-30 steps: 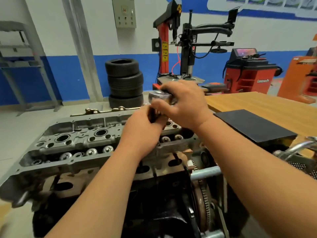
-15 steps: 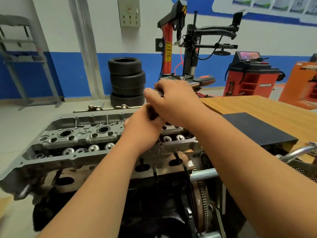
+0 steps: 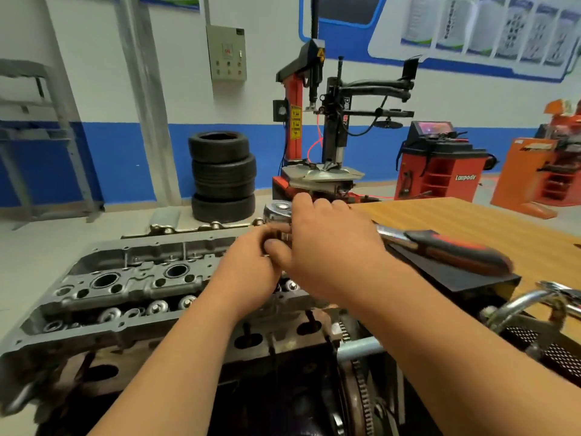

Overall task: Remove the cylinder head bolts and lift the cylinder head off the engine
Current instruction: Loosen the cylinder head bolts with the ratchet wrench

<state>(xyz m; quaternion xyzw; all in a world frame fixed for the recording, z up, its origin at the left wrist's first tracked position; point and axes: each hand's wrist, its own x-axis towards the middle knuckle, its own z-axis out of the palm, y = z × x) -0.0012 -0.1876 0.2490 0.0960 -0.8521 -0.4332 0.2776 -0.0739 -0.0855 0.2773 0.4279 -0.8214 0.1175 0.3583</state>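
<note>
Well, both hands meet over the far right end of the cylinder head (image 3: 132,287), which sits bolted-side up on top of the engine (image 3: 283,357) and fills the near left of the view. The right hand (image 3: 330,243) is curled over the neck of a ratchet wrench (image 3: 440,247), just beside its round silver head; the black-and-red handle sticks out to the right, above a black mat (image 3: 456,275) on a wooden table (image 3: 471,221). The left hand (image 3: 251,262) has its fingers bent in, pinching the socket (image 3: 283,236) under the wrench head. Any bolt under the socket is hidden by the hands. A toothed wheel (image 3: 358,391) shows at the near right end of the engine. Far behind, a stack of tyres (image 3: 223,177) stands left of a red tyre machine (image 3: 327,121).
</note>
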